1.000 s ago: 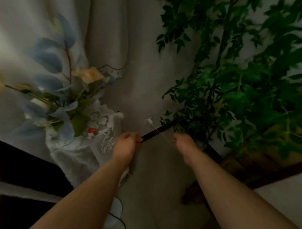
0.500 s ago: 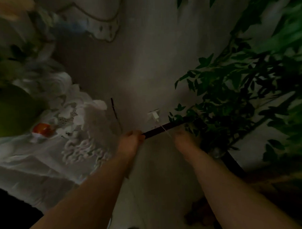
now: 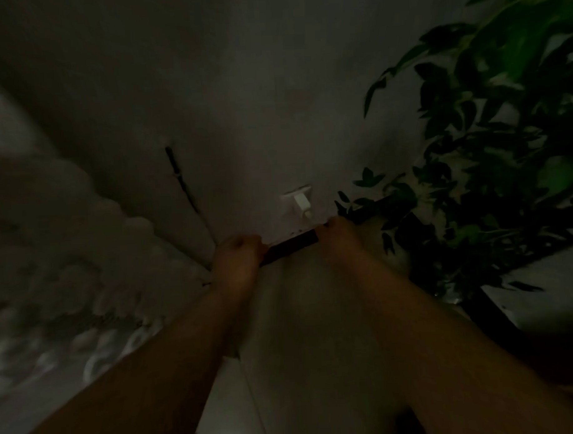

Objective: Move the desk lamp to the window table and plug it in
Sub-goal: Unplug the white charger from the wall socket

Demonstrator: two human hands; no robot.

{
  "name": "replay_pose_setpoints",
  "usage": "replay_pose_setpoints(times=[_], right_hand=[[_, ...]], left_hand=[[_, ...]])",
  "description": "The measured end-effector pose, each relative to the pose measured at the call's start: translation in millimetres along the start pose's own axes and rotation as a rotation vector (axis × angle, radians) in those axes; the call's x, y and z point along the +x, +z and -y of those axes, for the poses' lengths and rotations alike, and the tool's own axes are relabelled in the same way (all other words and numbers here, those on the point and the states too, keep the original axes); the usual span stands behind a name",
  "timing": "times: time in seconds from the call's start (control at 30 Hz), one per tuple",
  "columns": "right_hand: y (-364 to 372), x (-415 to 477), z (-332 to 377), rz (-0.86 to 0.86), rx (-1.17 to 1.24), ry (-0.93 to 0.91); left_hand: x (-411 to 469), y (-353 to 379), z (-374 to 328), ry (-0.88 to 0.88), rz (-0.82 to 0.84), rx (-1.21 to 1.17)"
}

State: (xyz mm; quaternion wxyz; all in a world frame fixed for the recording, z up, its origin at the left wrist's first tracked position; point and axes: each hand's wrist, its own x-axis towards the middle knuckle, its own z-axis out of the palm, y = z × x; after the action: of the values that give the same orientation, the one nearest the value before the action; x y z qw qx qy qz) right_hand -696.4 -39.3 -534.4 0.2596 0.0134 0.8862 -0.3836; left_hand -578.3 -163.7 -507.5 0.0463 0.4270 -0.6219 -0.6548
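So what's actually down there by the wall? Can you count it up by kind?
Hands: 2, left hand and right hand
White plugs in the wall outlet: 1
Wall outlets: 1
Leafy plants: 1
Lace cloths: 1
Dark baseboard strips: 1
Total: 7

My left hand (image 3: 236,260) and right hand (image 3: 339,237) are showing bare in the dim light, and I am wearing no gloves, rings or watch that the view makes out. Both my forearms are running uncovered from the lower edge of the frame, with no sleeve reaching into view. Blur is softening the fingers.
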Motion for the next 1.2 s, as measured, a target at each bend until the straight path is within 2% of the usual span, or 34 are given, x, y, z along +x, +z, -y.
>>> replay_pose_setpoints(times=[0.07,0.47,0.57,0.7,0.93,1.07,1.2], right_hand=[[8.6,19.0,-3.7,0.044,0.007,0.008],[50.4,110.0,5.3,-0.008,-0.120,-0.051],[60.2,127.4,4.0,-0.014,-0.106,-0.060],[69.9,140.4,1.9,-0.032,-0.032,-0.019],[74.3,140.2,-4.2,-0.126,-0.118,-0.086],[73.4,122.5,-17.1,-0.102,-0.165,-0.082],[59.4,98.9,-26.1,-0.092,-0.096,-0.111]], left_hand=[[17.3,2.5,12.2,-0.021,-0.037,-0.004],[87.8,27.9,48.2,-0.015,-0.027,-0.171],[99.1,30.3,52.6,-0.013,0.011,-0.135],[106.7,28.7,58.8,-0.038,-0.024,-0.185],[107.7,28.7,59.5,-0.029,-0.044,-0.174],[97.9,32.4,60.8,-0.045,-0.050,-0.149],[77.4,36.6,56.8,-0.021,-0.045,-0.135]])
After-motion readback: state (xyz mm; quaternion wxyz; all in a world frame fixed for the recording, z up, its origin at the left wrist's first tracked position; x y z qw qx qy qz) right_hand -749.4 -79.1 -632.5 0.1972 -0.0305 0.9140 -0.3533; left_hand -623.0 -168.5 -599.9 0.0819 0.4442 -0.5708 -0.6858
